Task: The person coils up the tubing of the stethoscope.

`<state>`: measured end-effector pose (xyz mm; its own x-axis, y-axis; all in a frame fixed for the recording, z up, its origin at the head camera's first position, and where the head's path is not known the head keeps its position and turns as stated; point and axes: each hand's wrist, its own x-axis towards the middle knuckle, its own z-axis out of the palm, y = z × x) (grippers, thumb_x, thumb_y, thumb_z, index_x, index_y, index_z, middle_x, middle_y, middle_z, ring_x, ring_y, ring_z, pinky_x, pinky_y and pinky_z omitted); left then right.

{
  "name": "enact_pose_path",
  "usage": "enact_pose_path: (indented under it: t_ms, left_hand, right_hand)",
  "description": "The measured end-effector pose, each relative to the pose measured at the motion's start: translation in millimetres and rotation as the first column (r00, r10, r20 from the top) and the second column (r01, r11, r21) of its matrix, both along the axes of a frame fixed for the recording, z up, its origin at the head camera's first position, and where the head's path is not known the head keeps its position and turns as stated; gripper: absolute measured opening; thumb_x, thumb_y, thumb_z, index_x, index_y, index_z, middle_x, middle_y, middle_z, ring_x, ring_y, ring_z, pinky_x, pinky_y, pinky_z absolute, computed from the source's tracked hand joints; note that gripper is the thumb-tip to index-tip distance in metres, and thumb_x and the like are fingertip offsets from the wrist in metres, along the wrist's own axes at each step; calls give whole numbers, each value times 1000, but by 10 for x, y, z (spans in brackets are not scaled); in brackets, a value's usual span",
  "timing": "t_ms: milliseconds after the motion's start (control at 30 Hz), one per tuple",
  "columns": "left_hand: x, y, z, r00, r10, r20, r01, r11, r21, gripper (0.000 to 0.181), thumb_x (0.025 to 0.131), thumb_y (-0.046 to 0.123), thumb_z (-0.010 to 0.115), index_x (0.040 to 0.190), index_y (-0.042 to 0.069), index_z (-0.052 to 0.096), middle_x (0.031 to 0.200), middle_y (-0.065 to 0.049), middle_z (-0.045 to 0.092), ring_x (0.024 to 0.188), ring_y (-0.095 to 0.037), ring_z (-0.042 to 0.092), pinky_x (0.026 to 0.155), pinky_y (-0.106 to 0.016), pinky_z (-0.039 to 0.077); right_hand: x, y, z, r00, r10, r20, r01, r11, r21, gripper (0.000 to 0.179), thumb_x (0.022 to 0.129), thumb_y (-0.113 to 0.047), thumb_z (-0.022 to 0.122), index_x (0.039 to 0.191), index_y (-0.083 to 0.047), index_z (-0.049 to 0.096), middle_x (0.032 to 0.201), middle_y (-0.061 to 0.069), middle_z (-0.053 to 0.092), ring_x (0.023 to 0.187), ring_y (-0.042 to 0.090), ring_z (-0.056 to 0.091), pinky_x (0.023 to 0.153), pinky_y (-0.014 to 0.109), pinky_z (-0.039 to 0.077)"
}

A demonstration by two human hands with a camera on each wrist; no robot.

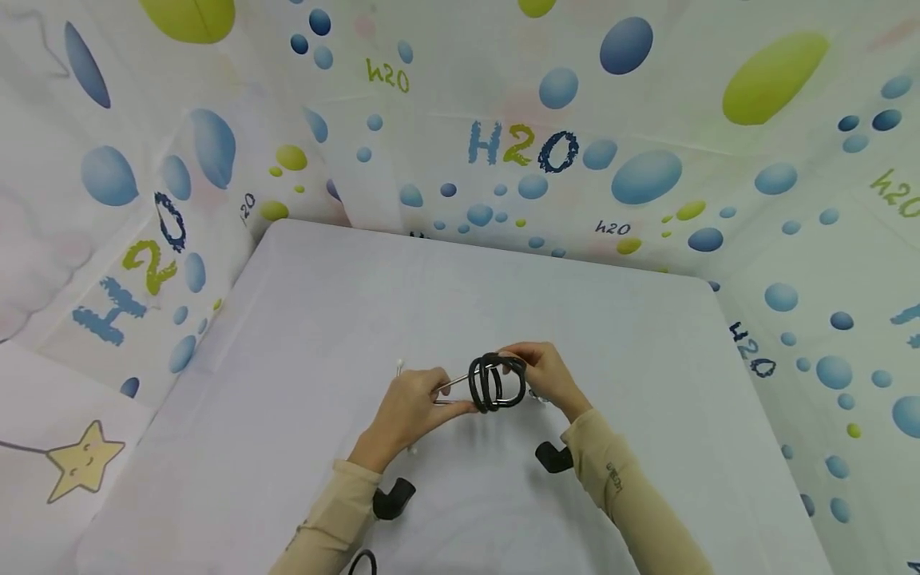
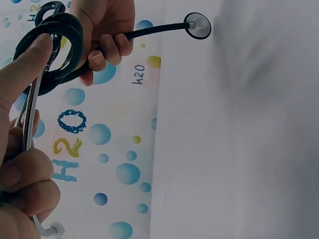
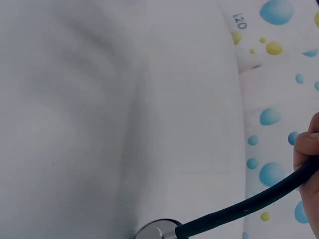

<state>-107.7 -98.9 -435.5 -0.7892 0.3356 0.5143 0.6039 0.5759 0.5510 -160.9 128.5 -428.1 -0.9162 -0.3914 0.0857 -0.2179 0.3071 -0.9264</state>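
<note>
A stethoscope is held up over the white table, its black tubing [image 1: 484, 385] wound in several loops around the metal ear tubes [image 2: 31, 114]. My left hand [image 1: 413, 403] grips the ear tubes, thumb laid along the coil. With curled fingers, my right hand [image 1: 549, 375] holds the tubing at the coil's right side. From that hand a length of tube runs out to the round silver chestpiece [image 2: 199, 26], which also shows at the bottom edge of the right wrist view. White eartips [image 1: 400, 363] stick out beyond the left hand.
A white table [image 1: 431, 295] spreads under both hands. Cloth walls [image 1: 446, 96] with blue and green bubble prints stand behind it and at both sides. Black angled pieces [image 1: 394, 499] show by both forearms, and a black cable loop [image 1: 362, 557] at the front edge.
</note>
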Motion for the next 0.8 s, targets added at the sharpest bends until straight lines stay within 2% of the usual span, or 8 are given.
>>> enact_pose_path:
  t_ms: [133, 300, 467, 600, 733, 800]
  left_hand:
    - [18, 18, 12, 1000, -19, 3, 19, 1000, 4, 42, 62, 34, 86, 66, 6, 54, 54, 10, 33, 49, 1, 26, 44, -14, 24]
    - [28, 37, 15, 999, -18, -45, 19, 1000, 7, 43, 60, 33, 86, 65, 7, 51, 54, 9, 34, 50, 0, 26, 45, -14, 25]
    - [36, 20, 27, 999, -4, -53, 6, 1000, 27, 44, 60, 31, 87, 63, 7, 50, 53, 9, 33, 50, 1, 25, 43, -13, 24]
    - [10, -23, 52, 1000, -4, -30, 5, 999, 46, 44, 61, 32, 86, 63, 7, 50, 53, 10, 30, 49, 2, 24, 43, -13, 23]
    - [-39, -85, 74, 1000, 13, -8, -12, 999, 52, 46, 60, 33, 87, 60, 9, 47, 52, 10, 32, 48, 2, 25, 43, -13, 23]
    - [-61, -115, 84, 999, 32, -3, -31, 998, 50, 48, 59, 33, 88, 58, 9, 46, 52, 9, 35, 47, 1, 26, 42, -14, 23]
  right_hand:
    - [64, -48, 104, 999, -30, -45, 31, 999, 15, 15, 90, 4, 57, 93, 16, 66, 85, 26, 67, 70, 29, 64, 65, 25, 50]
    - [64, -68, 138, 994, -87, -69, 90, 995, 41, 16, 91, 1, 58, 92, 14, 67, 83, 24, 67, 67, 9, 58, 64, 22, 47]
    - [66, -88, 143, 989, -106, -105, 112, 993, 48, 14, 90, 2, 58, 90, 14, 67, 77, 24, 66, 62, 13, 55, 58, 21, 42]
    - [113, -79, 167, 990, -76, -118, 82, 995, 54, 13, 89, 8, 54, 88, 14, 66, 71, 23, 64, 56, 7, 49, 52, 20, 37]
    - [159, -49, 63, 989, -14, -145, 26, 997, 78, 19, 91, 8, 52, 76, 9, 64, 59, 17, 56, 50, 3, 38, 47, 21, 32]
    - [192, -45, 8, 989, 16, -150, -1, 995, 103, 20, 92, 5, 54, 74, 5, 64, 56, 12, 53, 50, 4, 40, 47, 21, 34]
